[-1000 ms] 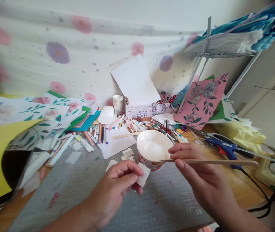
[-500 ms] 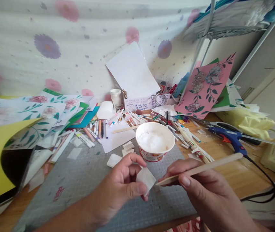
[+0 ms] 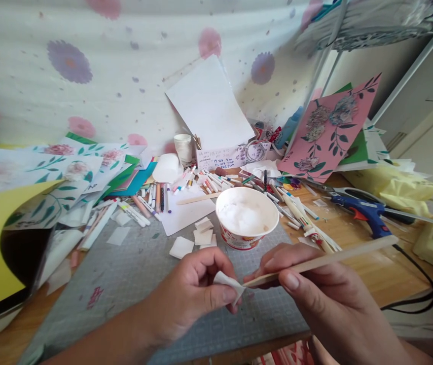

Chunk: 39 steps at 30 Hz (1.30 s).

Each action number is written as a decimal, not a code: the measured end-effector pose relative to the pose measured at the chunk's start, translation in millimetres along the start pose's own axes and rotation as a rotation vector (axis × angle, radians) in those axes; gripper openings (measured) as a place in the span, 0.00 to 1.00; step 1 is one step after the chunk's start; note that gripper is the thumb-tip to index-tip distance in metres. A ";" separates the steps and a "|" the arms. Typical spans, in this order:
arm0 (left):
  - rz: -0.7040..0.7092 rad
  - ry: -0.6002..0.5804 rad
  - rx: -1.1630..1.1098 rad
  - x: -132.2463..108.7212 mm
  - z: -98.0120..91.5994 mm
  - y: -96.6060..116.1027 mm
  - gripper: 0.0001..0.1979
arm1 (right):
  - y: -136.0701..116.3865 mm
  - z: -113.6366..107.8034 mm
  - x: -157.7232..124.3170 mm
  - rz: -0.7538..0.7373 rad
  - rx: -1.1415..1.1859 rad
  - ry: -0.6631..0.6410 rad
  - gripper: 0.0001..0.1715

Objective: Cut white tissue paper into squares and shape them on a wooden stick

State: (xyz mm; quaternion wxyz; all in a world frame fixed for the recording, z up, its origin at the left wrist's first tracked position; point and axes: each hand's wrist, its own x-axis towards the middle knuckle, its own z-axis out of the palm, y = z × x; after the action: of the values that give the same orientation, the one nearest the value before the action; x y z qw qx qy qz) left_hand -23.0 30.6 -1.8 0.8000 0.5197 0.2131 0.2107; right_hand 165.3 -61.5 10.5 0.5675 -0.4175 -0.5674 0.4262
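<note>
A small white paper square is pinched between the thumb and fingers of my left hand, its edge bent. My right hand grips a flat wooden stick, whose tip meets the paper's right corner. Just beyond both hands stands a white paper bowl with white fluffy material inside. More white squares lie on the grey cutting mat, left of the bowl.
Many markers spread behind the bowl. A blue glue gun and scissors lie at right, near a pink flower picture. Flower papers and a yellow sheet fill the left. Stacked paper cups stand at the back.
The paper square in my left hand has tilted and bent, and now shows more edge-on. The stick's tip has come against its corner. The view has shifted slightly.
</note>
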 end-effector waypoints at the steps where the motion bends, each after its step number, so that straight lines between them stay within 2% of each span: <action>1: 0.005 0.001 0.007 0.1 -0.1 0.1 0.08 | -0.6 -0.1 0.0 -0.002 -0.006 0.004 0.08; 6: 0.018 -0.011 -0.007 0.8 -1.0 -2.9 0.07 | -0.4 0.5 0.9 -0.035 -0.066 0.044 0.09; 13: 0.016 0.013 -0.009 0.9 -3.4 -5.8 0.10 | -0.1 0.2 2.8 -0.027 -0.057 0.026 0.09; 23: 0.066 -0.008 0.011 0.4 -1.0 -3.7 0.05 | -6.8 3.5 3.4 -0.060 -0.054 -0.005 0.10; 39: 0.052 -0.025 0.054 -0.3 -1.1 -0.9 0.05 | -8.7 7.3 4.3 0.009 0.024 -0.019 0.11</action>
State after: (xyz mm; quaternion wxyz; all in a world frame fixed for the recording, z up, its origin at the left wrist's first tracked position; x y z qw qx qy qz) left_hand -23.8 30.8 -3.0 0.7826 0.5493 0.1951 0.2187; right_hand 158.1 -60.0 20.1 0.5651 -0.4091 -0.5659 0.4393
